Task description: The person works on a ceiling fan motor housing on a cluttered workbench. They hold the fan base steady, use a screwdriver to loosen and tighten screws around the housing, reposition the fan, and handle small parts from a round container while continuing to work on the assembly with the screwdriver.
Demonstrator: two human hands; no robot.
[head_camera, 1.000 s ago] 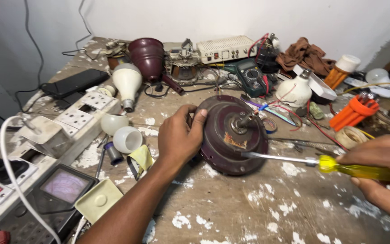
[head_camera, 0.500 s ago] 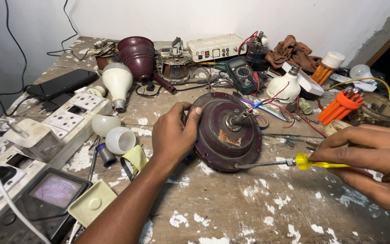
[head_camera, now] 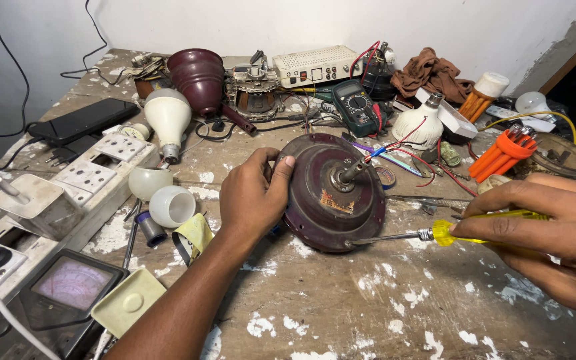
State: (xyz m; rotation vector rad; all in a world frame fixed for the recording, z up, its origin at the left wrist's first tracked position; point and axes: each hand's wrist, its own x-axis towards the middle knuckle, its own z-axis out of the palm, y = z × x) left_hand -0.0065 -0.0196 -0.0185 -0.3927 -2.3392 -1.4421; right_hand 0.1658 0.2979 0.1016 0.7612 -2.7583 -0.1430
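**Now the screwdriver tip is in at the motor's rim**

Now the right hand (head_camera: 555, 243) has slid forward along the worktop (head_camera: 341, 313), and the yellow-handled screwdriver (head_camera: 435, 233) it pinches between thumb and fingers lies almost level, its tip touching the lower right rim of the maroon fan motor (head_camera: 333, 193). A second ago the tip stood just short of that edge, so the tool looks newly seated at the seam. The left hand (head_camera: 255, 197) has kept its place, grip clenched over the motor's left edge, thumb on the top face, steadying it. The motor lies flat mid-worktop, its shaft pointing up, coloured wires trailing towards the white bulb housing (head_camera: 416, 127) behind.
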